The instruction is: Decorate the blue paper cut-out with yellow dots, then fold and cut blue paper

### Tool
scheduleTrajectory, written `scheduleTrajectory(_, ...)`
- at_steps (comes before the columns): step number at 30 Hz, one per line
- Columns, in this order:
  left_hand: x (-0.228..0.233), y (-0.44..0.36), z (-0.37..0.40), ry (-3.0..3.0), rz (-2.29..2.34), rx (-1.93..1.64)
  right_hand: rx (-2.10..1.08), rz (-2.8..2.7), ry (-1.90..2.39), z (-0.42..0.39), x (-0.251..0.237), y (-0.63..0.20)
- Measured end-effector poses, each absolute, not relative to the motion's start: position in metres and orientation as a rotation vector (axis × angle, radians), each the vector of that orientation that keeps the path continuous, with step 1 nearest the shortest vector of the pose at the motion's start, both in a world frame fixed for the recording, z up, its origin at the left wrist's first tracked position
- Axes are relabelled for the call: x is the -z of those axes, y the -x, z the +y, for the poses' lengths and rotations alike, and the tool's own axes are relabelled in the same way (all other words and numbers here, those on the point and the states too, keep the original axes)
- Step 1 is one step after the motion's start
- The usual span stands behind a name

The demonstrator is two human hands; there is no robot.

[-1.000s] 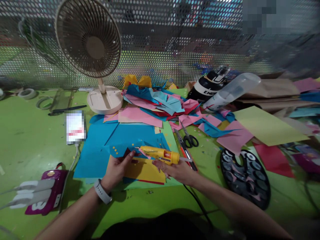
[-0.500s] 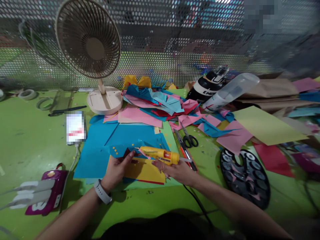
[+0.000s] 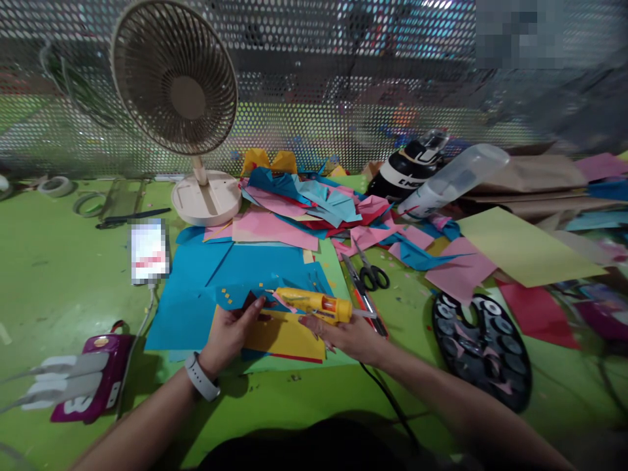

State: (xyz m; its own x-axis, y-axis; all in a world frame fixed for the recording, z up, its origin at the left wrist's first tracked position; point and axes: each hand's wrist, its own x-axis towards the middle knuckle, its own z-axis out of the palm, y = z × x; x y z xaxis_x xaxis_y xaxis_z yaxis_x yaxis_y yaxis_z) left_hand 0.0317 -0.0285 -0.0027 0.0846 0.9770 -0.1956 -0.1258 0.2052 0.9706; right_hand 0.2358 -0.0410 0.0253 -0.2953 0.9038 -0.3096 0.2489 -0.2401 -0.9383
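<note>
In my right hand [image 3: 343,333] is a yellow hot glue gun [image 3: 311,303], its nozzle pointing left and a clear glue stick [image 3: 364,314] protruding from the back. My left hand [image 3: 234,332], with a pale watch strap on the wrist, pinches a small dark piece of paper [image 3: 251,298] close to the nozzle. Whether the nozzle touches that paper I cannot tell. Beneath both hands lie a yellow-orange sheet [image 3: 287,337] and a larger blue sheet [image 3: 181,314]. Tiny yellow squares [image 3: 226,296] are scattered on the blue sheet.
Black-handled scissors [image 3: 375,277] and a box cutter [image 3: 360,288] lie right of the sheets. Behind are crumpled paper scraps [image 3: 324,199], a fan [image 3: 206,199] and bottles [image 3: 400,171]. A black palette [image 3: 483,353] sits right; a phone [image 3: 148,252] and purple power strip [image 3: 93,386] sit left.
</note>
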Motion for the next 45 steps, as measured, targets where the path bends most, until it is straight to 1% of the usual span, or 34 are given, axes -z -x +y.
scheduleTrajectory(12,-0.0006,-0.0329,-0.0284,-0.998,1.14,-1.078,-1.524,-1.563,1.429,-0.0403,-0.0274,-0.2348)
scheduleTrajectory(33,0.0052,-0.0307,-0.0284,-1.015,1.129,-1.063,-1.53,-1.526,1.431,-0.0419,-0.0228,-0.2358)
scheduleTrajectory(45,0.0046,-0.0315,-0.0284,-0.99,1.147,-1.063,-1.471,-1.551,1.412,-0.042,-0.0221,-0.2357)
